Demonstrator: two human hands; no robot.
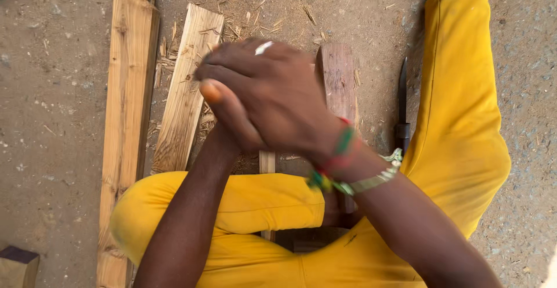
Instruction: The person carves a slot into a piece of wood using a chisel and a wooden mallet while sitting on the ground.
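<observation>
Under you a bare dirt floor (58, 91), gritty and grey, wood shavings (243, 15) strewn far, daylight flat and even.

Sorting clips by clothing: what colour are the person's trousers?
Bright yellow trousers, clearest in the head view.

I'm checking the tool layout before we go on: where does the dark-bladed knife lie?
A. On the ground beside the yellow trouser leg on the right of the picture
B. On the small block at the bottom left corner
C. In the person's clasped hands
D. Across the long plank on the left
A: the knife lies on the dirt ground along the yellow trouser leg, apart from the clasped right hand and left hand.
</observation>
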